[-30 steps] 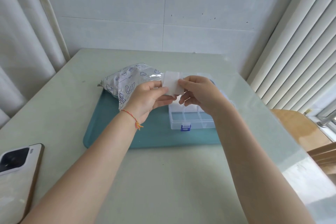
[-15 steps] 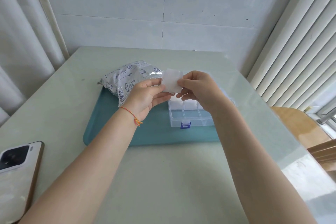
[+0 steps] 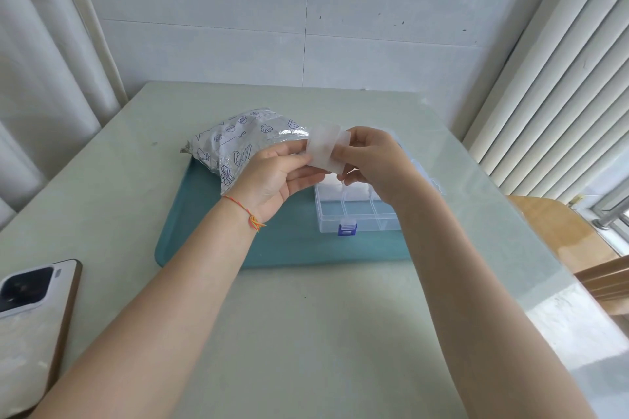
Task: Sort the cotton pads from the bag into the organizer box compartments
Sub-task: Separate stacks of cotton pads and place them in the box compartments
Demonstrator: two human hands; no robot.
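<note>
Both hands up over the tray, sharing one white cotton pad (image 3: 327,149). Left hand (image 3: 272,177) pinches the pad's left edge, thumb on top, other fingers loosely curled underneath. Right hand (image 3: 372,163) pinches the right edge, fingers curled round it; pad looks split into two thin layers between the two sets of fingertips, can't tell for sure. Pad is lifted, tilted, not touching anything else. Just below the right hand's fingers: clear organizer box (image 3: 357,214) with blue latch, lid open; back-row compartments under the fingers hold white pads, front row looks bare. Behind the left hand's fingers: silver printed bag (image 3: 238,143), lying on its side, touching the wrist. Box and bag sit on teal tray (image 3: 204,231) on pale table (image 3: 306,333). Phone (image 3: 30,316) well apart, near left forearm.
</note>
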